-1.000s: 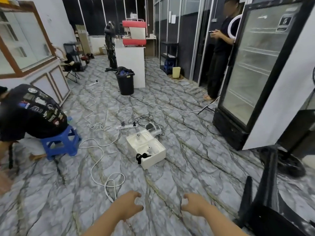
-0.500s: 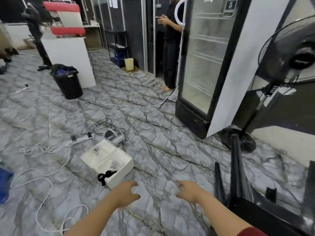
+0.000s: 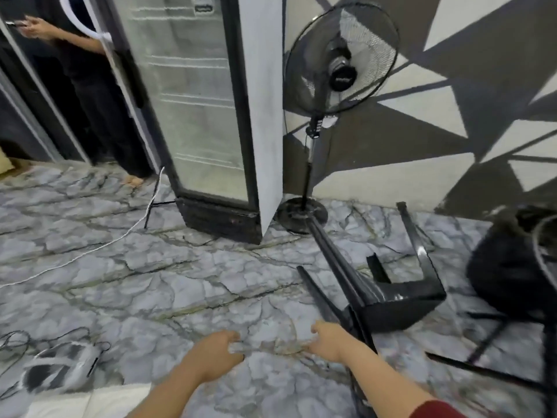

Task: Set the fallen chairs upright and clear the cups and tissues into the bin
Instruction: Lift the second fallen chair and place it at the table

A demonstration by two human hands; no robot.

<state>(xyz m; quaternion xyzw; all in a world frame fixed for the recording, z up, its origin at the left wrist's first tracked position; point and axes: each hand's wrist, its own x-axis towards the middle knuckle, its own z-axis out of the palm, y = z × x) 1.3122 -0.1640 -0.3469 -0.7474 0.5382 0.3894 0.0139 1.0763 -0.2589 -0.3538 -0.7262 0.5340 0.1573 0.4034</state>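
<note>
We see a glossy black chair [image 3: 388,300] lying tipped on the marble floor [image 3: 180,282] at right, legs toward the fan [image 3: 340,58]. Our left hand [image 3: 217,354] and right hand [image 3: 328,339] hover empty, fingers loosely curled; motion blur smears details.

Shop or café interior, likely. Glass-door display fridge [image 3: 193,116] with bare shelves stands against wall painted in grey and white triangles [image 3: 437,110]. Pedestal fan [image 3: 337,73] beside it. Marble-pattern floor [image 3: 150,282]; cables trailing; black chair [image 3: 376,291] tipped over.
</note>
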